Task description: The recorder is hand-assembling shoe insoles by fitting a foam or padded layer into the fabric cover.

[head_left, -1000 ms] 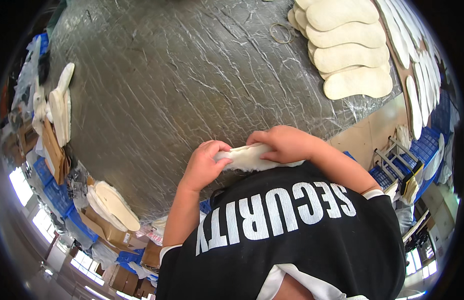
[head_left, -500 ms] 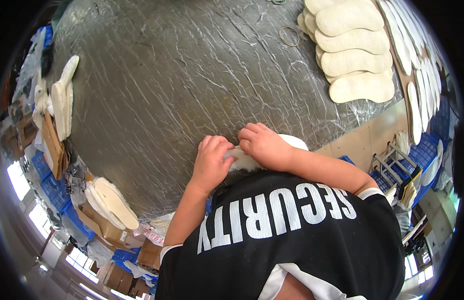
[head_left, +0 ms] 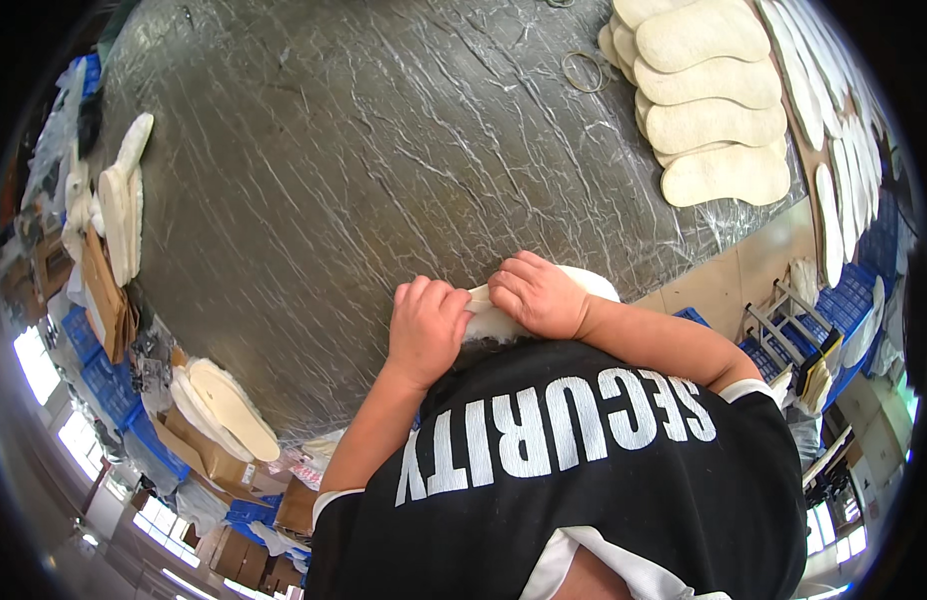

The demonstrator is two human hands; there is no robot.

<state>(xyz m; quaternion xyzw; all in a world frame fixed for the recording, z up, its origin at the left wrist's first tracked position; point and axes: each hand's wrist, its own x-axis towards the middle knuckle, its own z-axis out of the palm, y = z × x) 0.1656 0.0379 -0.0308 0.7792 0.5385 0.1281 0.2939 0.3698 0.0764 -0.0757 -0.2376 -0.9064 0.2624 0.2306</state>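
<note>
A cream, fleecy insole (head_left: 596, 284) lies at the near edge of the table, close against my shirt. My left hand (head_left: 427, 328) is closed on its left end, fingers curled over the far edge and the thumb out of sight. Just right of it, my right hand (head_left: 540, 297) grips the insole's middle with bent fingers. A short stretch of the insole's edge shows between the two hands, and its white fluffy side shows below them. My forearms cover part of it.
The table (head_left: 314, 200) is covered in wrinkled clear plastic. Overlapping insoles (head_left: 719, 125) lie at the far right, beside a thin ring-shaped band (head_left: 585, 72). More insoles (head_left: 227, 405) rest at the left edge. Cardboard boxes (head_left: 199, 445) and blue crates (head_left: 844, 310) stand around the table.
My left fingers have closed further over the insole's edge, and the left thumb has gone from sight. The right hand has shifted slightly right and nearer to me, still gripping the insole.
</note>
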